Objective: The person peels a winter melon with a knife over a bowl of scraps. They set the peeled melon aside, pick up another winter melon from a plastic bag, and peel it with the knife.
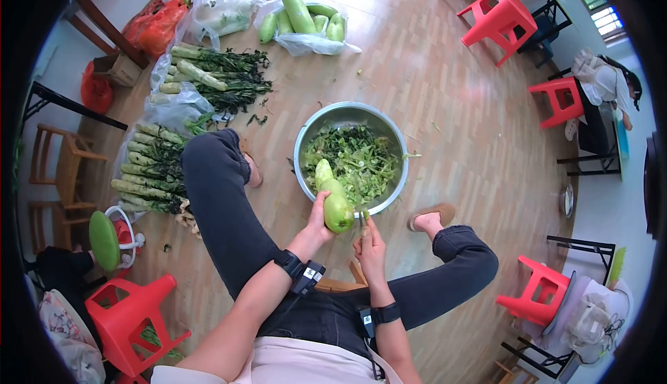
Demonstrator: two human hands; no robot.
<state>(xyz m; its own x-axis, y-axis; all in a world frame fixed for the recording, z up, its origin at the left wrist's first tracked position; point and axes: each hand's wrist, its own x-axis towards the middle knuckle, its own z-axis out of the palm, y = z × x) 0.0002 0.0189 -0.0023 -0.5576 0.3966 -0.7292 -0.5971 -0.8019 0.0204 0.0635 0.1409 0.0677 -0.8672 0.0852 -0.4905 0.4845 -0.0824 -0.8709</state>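
A light green gourd [338, 211], narrower at its far end, is gripped in my left hand [319, 217], fingers wrapped round its left side. It slants over the near rim of a wide metal basin [351, 113]. Inside the basin lie chopped greens and pale green pieces [365, 165]. Just right of the gourd, my right hand [371, 246] is closed on a small metal-bladed tool [363, 221]. Whether this is a knife or a peeler I cannot make out. A bit of green shows at its tip.
Bundles of leafy stalks [149, 168] lie on plastic at the left, with more stalks [208, 78] behind. A plastic bag of gourds [299, 12] sits at the far side. Red stools [499, 19] stand around. A person [601, 85] sits at the right.
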